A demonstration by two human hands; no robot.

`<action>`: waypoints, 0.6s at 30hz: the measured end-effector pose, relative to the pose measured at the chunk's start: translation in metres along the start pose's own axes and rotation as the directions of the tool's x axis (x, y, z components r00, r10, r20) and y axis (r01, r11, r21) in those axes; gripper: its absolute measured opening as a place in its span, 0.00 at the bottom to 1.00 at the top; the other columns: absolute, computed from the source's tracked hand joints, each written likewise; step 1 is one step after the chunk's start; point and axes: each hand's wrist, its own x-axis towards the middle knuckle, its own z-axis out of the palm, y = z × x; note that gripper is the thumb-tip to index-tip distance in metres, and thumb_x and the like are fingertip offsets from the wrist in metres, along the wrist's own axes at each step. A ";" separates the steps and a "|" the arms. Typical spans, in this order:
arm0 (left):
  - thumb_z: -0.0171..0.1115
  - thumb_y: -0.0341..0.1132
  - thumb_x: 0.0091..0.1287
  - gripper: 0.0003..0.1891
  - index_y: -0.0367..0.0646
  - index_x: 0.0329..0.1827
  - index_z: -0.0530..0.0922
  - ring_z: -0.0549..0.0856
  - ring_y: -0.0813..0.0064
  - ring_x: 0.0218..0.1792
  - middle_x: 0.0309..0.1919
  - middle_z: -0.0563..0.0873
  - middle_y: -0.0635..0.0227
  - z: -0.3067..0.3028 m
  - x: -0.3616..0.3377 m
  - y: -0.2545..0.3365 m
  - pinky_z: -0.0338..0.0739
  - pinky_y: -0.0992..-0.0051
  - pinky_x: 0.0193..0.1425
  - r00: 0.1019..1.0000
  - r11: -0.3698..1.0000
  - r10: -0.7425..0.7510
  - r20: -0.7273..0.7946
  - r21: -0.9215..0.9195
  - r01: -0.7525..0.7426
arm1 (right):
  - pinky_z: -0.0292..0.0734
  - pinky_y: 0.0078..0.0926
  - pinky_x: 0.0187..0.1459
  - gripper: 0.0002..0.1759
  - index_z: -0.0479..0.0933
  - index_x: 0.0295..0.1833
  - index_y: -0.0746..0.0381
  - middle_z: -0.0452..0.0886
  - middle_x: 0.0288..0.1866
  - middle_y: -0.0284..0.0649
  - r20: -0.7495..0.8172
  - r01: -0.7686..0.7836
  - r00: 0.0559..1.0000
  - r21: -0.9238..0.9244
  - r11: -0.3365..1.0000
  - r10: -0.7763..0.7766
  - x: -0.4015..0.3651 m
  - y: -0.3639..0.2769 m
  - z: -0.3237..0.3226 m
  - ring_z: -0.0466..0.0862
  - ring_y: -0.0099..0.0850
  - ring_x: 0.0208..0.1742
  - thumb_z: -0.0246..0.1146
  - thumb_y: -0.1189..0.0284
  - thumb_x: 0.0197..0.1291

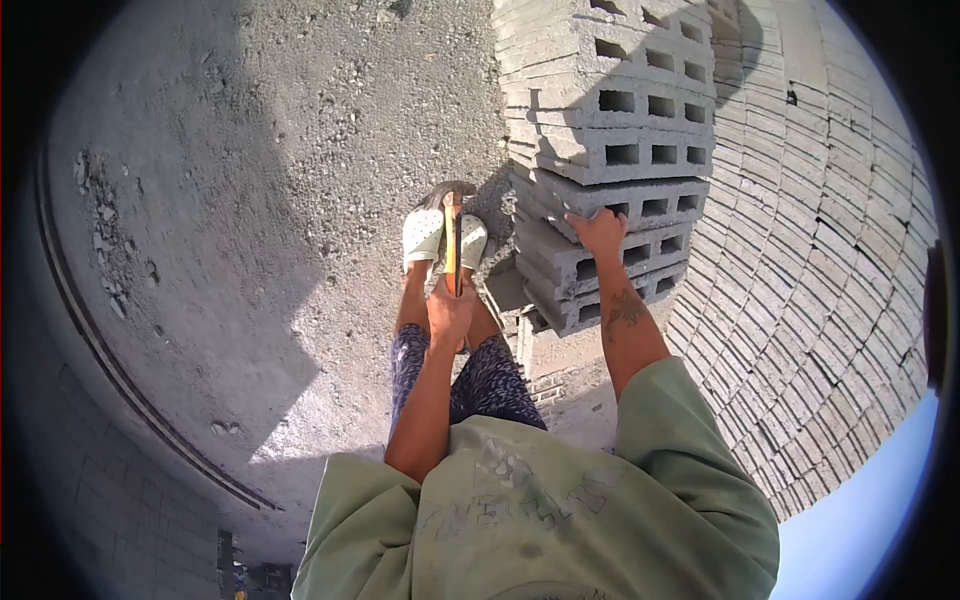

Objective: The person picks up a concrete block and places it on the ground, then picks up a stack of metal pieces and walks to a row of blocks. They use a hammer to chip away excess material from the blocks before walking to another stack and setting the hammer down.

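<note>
My left hand (450, 314) is closed around the handle of a hammer (453, 235). The handle is yellow and black, and the dark metal head points away from me, above my light shoes. My right hand (600, 234) grips the edge of a grey hollow concrete block (655, 188) in the stack at my right. Its thumb lies on the block's face, while the other fingers are bent at one of the hollows and partly hidden. More hollow blocks (590, 262) lie against this one on the near side.
The block stack (560, 95) runs on ahead of me. A large wall of stacked blocks (800, 230) rises at the right. Gravelly ground (330, 170) spreads ahead and left, with loose rubble (105, 235) at the far left. My shoes (423, 235) stand close to the stack.
</note>
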 end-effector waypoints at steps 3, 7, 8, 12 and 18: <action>0.61 0.31 0.53 0.11 0.34 0.37 0.75 0.80 0.70 0.25 0.23 0.80 0.61 -0.005 0.017 0.010 0.74 0.70 0.34 0.994 0.993 0.102 -0.046 0.067 -0.099 | 0.74 0.36 0.37 0.34 0.74 0.20 0.75 0.77 0.20 0.51 -0.001 0.054 0.999 0.147 0.988 -0.054 -0.015 0.014 -0.023 0.79 0.45 0.27 0.72 0.48 0.35; 0.59 0.28 0.55 0.05 0.38 0.32 0.73 0.75 0.80 0.15 0.17 0.76 0.67 -0.010 0.012 0.042 0.70 0.78 0.20 0.985 0.838 0.130 -0.111 -0.518 -0.169 | 0.69 0.43 0.41 0.32 0.71 0.17 0.72 0.72 0.18 0.55 0.132 -0.017 0.991 0.267 0.964 -0.019 -0.038 0.039 -0.059 0.75 0.49 0.29 0.72 0.51 0.35; 0.57 0.25 0.55 0.03 0.40 0.31 0.72 0.71 0.88 0.12 0.16 0.76 0.69 0.000 0.014 0.044 0.67 0.83 0.16 0.947 0.750 0.254 -0.197 -0.578 -0.321 | 0.69 0.43 0.41 0.32 0.71 0.17 0.72 0.72 0.18 0.55 0.139 -0.018 0.990 0.258 0.966 -0.019 -0.042 0.044 -0.057 0.75 0.49 0.29 0.72 0.51 0.35; 0.57 0.32 0.54 0.14 0.35 0.42 0.74 0.84 0.55 0.32 0.31 0.83 0.49 0.081 0.050 -0.034 0.77 0.63 0.36 0.983 0.927 0.152 0.100 0.330 -0.177 | 0.67 0.43 0.39 0.32 0.70 0.19 0.75 0.73 0.24 0.59 0.148 -0.019 0.989 0.305 0.952 -0.028 -0.031 0.042 -0.053 0.74 0.53 0.31 0.74 0.53 0.33; 0.57 0.35 0.54 0.20 0.33 0.48 0.73 0.81 0.46 0.43 0.39 0.82 0.44 0.043 0.053 -0.049 0.74 0.58 0.48 0.991 0.945 -0.112 0.067 0.315 0.085 | 0.68 0.34 0.55 0.39 0.76 0.42 0.79 0.79 0.37 0.63 0.087 0.060 0.991 0.381 0.923 -0.100 -0.035 0.061 -0.039 0.79 0.50 0.47 0.72 0.51 0.38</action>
